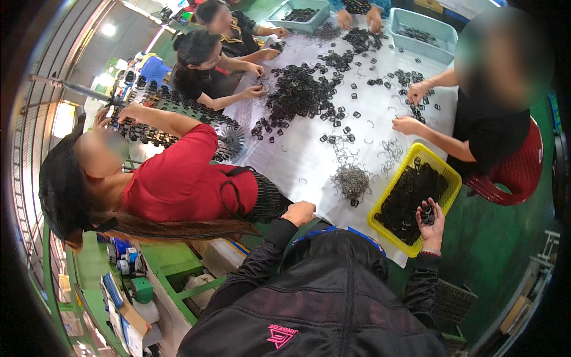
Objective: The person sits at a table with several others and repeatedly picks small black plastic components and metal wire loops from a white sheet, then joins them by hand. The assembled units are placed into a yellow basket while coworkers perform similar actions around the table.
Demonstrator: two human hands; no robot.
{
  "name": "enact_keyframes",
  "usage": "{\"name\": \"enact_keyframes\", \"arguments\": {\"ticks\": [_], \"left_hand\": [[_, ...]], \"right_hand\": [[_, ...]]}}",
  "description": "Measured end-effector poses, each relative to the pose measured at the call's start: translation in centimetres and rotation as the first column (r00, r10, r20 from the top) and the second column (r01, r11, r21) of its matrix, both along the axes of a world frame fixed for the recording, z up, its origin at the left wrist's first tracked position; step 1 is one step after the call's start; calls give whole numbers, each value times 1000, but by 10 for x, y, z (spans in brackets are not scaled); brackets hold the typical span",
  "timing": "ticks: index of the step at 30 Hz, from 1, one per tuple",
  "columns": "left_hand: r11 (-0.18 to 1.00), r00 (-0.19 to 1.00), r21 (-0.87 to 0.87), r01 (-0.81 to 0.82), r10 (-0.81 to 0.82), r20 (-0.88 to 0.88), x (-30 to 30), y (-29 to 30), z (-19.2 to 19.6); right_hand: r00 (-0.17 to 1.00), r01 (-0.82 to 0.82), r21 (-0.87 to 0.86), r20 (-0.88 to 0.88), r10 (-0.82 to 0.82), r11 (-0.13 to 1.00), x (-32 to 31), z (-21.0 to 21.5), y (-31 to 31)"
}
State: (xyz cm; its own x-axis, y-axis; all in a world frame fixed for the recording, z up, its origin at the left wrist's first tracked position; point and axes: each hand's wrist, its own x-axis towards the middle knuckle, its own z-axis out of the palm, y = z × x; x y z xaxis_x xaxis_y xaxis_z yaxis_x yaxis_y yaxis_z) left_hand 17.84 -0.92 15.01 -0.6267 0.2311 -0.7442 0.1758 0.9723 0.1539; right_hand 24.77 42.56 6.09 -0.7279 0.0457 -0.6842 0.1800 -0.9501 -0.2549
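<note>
My right hand is palm up with its fingers curled, holding several small black buckle-like pieces. It is over the near right end of a yellow plastic basket filled with similar black pieces. My left hand is closed at the near corner of the white-covered table; whatever its fingers hold, if anything, is hidden. Between my hands, farther in on the table, lies a heap of thin curved metal wire pieces. A large pile of black pieces spreads across the table's middle.
Co-workers' hands handle pieces along the right, left and far sides. Blue-green baskets stand at the far end. Close on my left, a person in red reaches toward a rack of black parts. A red chair is at the right.
</note>
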Motion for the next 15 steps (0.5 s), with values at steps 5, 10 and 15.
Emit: {"name": "enact_keyframes", "arguments": {"ticks": [5,10,15], "left_hand": [[966,995,259,-12,37,-95,-7,15,-40],[825,955,546,148,25,-297,-25,68,-119],[827,901,361,432,-372,-224,-27,117,-193]], "right_hand": [[997,70,-15,46,-69,997,4,-19,-10],[996,13,-23,84,-11,1000,11,-40,-17],[986,-57,259,165,14,964,21,-22,-24]]}}
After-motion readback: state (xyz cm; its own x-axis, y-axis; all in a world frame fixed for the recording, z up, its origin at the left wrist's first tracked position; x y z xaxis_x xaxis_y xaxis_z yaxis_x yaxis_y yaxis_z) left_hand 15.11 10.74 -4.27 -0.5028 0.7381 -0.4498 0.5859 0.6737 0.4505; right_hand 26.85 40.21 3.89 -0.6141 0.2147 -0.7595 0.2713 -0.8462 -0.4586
